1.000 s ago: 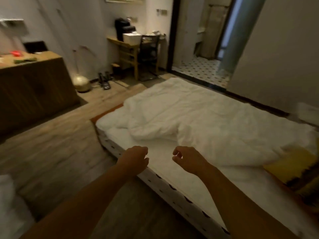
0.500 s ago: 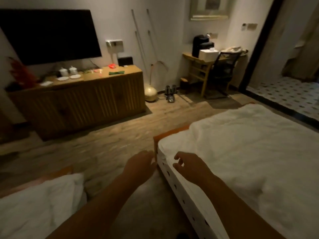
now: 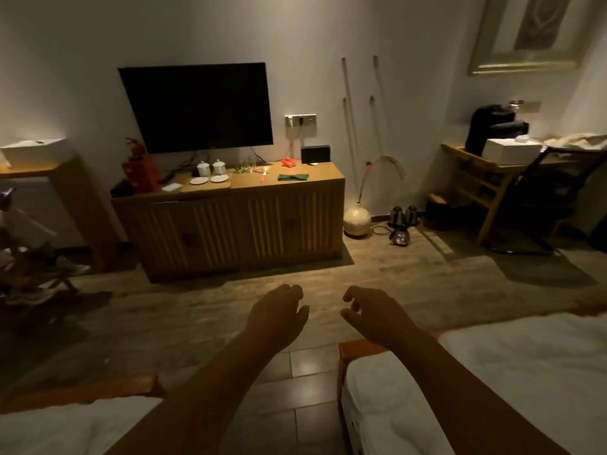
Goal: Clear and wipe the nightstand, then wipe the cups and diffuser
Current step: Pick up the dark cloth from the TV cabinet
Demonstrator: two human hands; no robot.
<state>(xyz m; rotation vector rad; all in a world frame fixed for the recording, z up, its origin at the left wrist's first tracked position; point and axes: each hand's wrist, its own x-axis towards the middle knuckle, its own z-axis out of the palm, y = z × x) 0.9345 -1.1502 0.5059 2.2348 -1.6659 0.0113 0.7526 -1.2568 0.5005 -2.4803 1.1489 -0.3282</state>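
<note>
Head view: the left hand (image 3: pixel 279 311) and right hand (image 3: pixel 371 311) are held loosely curled and empty, likely kept free for wiping, and 2 cups (image 3: pixel 203 168) are seen at 11 o'clock on the cabinet (image 3: pixel 249 224).

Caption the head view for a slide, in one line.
Empty left hand and right hand hover loosely curled over the wooden floor, facing a sideboard under a dark TV.

No readable text, labels, brands or numbers anywhere; room dim, surfaces too blurred.
</note>
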